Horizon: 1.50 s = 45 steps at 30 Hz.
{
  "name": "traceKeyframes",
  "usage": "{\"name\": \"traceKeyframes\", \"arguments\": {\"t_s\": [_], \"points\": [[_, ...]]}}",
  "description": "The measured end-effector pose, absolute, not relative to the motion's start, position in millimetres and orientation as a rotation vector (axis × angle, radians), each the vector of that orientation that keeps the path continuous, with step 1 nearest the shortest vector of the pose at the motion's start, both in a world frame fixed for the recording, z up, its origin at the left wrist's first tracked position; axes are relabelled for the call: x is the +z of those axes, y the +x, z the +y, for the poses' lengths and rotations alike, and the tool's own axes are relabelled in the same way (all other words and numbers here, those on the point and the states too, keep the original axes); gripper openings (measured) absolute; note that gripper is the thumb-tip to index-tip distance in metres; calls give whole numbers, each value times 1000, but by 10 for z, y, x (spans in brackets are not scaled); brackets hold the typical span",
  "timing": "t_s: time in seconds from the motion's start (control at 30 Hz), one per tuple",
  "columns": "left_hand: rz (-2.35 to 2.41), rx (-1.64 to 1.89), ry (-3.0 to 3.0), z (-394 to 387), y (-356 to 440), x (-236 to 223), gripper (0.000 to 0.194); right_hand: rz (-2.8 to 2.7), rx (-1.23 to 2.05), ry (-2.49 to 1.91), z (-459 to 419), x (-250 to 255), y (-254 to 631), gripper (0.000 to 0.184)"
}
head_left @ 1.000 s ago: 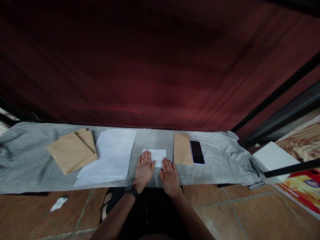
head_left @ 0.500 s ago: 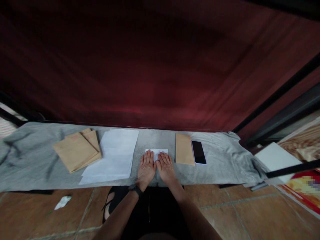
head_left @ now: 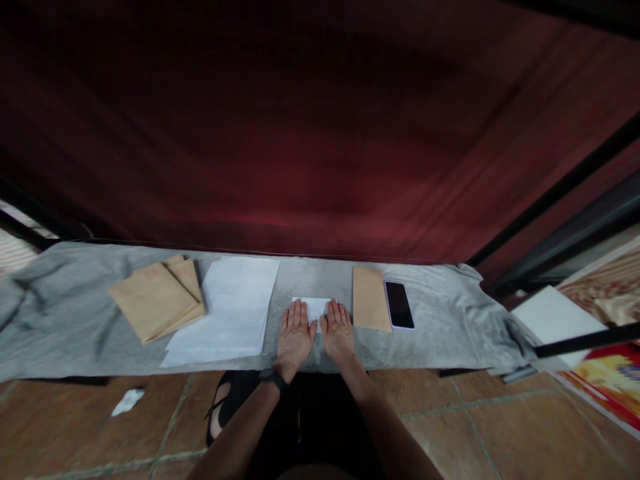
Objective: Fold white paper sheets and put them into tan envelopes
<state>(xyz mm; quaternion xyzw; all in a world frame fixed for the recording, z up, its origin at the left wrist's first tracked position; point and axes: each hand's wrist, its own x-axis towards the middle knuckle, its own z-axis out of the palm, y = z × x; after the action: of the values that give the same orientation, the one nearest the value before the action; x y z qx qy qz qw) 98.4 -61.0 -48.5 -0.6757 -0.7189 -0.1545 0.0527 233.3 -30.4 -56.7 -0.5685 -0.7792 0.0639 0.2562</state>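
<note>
A small folded piece of white paper (head_left: 316, 308) lies flat on the grey cloth in front of me. My left hand (head_left: 295, 333) rests palm down over its left part, fingers stretched out. Over its right part lies my right hand (head_left: 338, 329), also flat with the fingers straight. Between the two thumbs a strip of the paper shows; the rest is hidden under the hands. To the right of my right hand is a brown envelope (head_left: 371, 300), apart from it. A stack of white sheets (head_left: 230, 307) lies left of my left hand.
A phone (head_left: 399, 305) lies beside the brown envelope. Several more brown envelopes (head_left: 155, 300) overlap at the left. The narrow surface is covered by grey cloth (head_left: 450, 313), and a dark red curtain (head_left: 320, 167) hangs behind it. A black bar (head_left: 587, 340) crosses at the right.
My right hand slid left and up onto the paper, close to my left hand, then moved slightly back right. My left hand stays on the paper. The view shifted a little.
</note>
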Motion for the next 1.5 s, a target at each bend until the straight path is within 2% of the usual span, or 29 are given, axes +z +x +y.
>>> {"name": "traceKeyframes", "arguments": {"t_s": [0.27,0.6,0.97,1.5], "points": [[-2186,-576,-1959,-619,985,-566,66,-2098,155,-1624,-342,-589,2345,53],[-2237,-576,-1920,-763,947,-476,60,-2090,52,-1608,-362,-598,2371,51],[-2006,-680,-2279,-854,910,-378,56,-2260,203,-1269,-543,-422,2320,48],[-1878,-491,-2333,-1017,886,-446,60,-2346,145,-1287,-781,-426,2419,49]]}}
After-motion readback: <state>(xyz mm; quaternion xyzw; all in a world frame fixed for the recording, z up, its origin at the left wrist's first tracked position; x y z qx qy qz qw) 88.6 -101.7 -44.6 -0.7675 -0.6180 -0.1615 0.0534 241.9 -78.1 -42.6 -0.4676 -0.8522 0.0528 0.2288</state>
